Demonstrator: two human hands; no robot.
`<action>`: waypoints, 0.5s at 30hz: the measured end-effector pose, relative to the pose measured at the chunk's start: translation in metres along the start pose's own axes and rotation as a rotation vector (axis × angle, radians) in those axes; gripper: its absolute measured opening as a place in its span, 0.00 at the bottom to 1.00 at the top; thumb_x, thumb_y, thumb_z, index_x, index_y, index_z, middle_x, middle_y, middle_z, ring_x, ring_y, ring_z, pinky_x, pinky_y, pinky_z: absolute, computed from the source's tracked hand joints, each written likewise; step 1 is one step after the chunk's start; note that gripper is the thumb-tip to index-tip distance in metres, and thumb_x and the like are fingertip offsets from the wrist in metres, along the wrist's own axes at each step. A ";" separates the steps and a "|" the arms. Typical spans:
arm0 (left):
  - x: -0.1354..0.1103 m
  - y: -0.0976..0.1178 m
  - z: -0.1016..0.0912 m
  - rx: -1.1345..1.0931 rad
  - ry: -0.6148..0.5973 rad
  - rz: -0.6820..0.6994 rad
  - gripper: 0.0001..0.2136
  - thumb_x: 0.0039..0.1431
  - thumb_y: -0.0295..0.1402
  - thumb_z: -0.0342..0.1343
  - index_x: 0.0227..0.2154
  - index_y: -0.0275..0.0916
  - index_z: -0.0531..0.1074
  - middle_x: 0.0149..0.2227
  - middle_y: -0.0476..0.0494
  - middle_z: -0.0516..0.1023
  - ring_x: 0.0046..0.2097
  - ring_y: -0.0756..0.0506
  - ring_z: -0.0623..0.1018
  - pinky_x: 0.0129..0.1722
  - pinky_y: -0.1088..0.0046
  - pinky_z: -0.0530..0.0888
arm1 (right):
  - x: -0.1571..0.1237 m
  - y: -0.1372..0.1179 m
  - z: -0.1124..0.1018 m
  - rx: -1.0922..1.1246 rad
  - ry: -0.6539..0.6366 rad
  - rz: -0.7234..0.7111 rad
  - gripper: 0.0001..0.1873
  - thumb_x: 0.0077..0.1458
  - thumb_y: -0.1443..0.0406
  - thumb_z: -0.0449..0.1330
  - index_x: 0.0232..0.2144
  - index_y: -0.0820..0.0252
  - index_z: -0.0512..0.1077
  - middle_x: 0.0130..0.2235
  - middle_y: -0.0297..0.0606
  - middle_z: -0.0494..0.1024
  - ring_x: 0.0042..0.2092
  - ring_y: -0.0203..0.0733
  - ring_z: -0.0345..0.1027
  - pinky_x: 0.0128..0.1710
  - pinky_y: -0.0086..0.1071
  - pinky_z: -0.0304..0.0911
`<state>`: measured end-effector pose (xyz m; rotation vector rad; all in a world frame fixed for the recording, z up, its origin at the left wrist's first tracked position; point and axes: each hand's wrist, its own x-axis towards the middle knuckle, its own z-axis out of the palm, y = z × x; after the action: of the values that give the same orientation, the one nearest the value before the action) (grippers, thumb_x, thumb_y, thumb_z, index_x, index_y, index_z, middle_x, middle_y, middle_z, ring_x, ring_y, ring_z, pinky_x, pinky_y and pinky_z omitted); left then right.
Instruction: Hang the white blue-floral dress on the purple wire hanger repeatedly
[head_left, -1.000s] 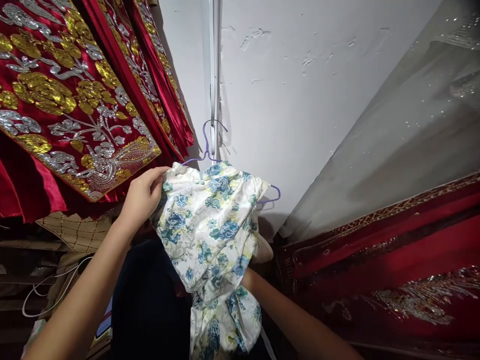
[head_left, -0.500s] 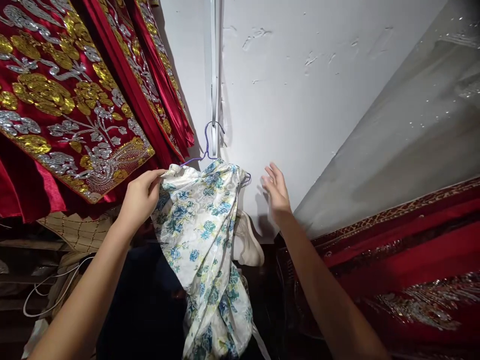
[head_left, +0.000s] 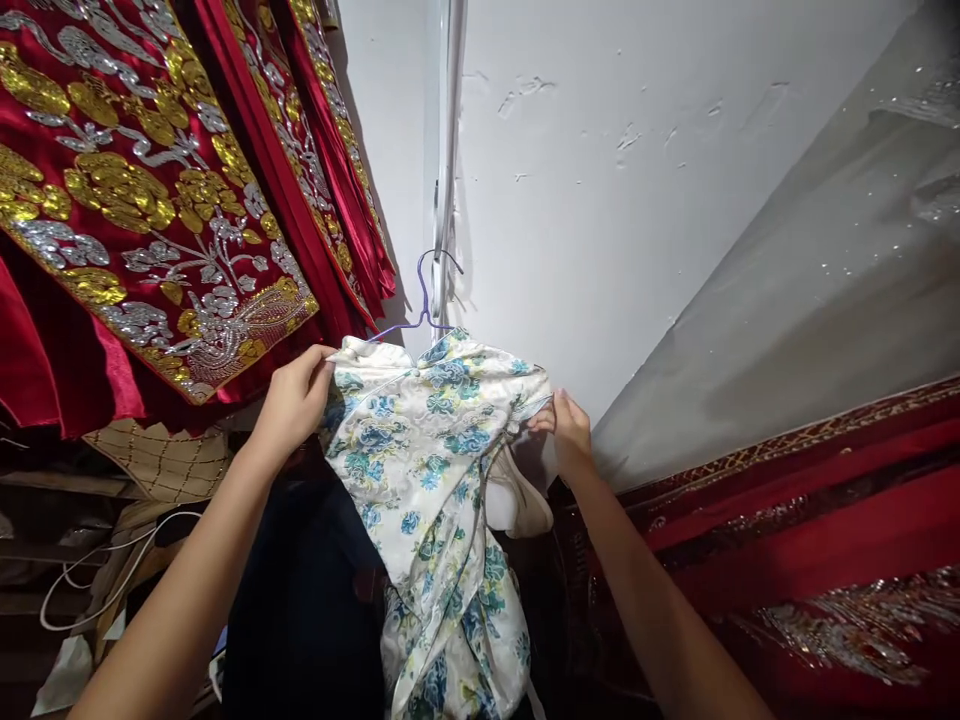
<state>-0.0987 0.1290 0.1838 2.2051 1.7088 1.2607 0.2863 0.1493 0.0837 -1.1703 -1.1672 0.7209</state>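
Fingers (head_left: 315,357) pinch a wrinkled floral garment (head_left: 427,430) on thin purple hanger (head_left: 425,302)

Up to my left I see red satin garments (head_left: 120,190), thick with gold and silver sequin flowers, beside a white wall (head_left: 570,250) — its surface chipped and scuffed. On my right slopes a grey glittering fabric (head_left: 810,290), with a red sequinned cloth (head_left: 862,520) below it. Low ahead of me sits a pale shoe (head_left: 531,505) — and down left, a beige gridded cloth (head_left: 169,465) above a looped white cable (head_left: 64,629).
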 end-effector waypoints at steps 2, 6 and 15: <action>0.000 0.003 0.009 -0.037 0.006 -0.044 0.11 0.66 0.34 0.46 0.42 0.39 0.73 0.36 0.47 0.78 0.37 0.45 0.75 0.37 0.73 0.66 | 0.012 -0.008 0.001 0.129 -0.057 0.077 0.26 0.54 0.40 0.58 0.29 0.54 0.63 0.24 0.29 0.65 0.24 0.39 0.67 0.22 0.31 0.63; 0.007 0.015 0.012 -0.062 0.094 -0.147 0.08 0.64 0.34 0.47 0.34 0.40 0.70 0.29 0.50 0.73 0.32 0.47 0.71 0.33 0.74 0.63 | 0.043 -0.045 0.015 0.283 -0.072 0.073 0.26 0.47 0.43 0.66 0.30 0.54 0.63 0.26 0.28 0.67 0.24 0.33 0.64 0.22 0.26 0.61; 0.002 -0.013 0.045 -0.449 -0.211 -0.104 0.10 0.59 0.38 0.55 0.40 0.40 0.68 0.39 0.47 0.74 0.41 0.47 0.74 0.42 0.72 0.69 | -0.037 -0.096 0.059 0.387 -0.435 0.074 0.16 0.59 0.49 0.61 0.34 0.54 0.70 0.29 0.32 0.72 0.29 0.37 0.66 0.28 0.28 0.64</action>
<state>-0.0798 0.1541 0.1485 1.8845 1.2923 1.1940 0.2076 0.1069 0.1613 -0.7516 -1.2690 1.2409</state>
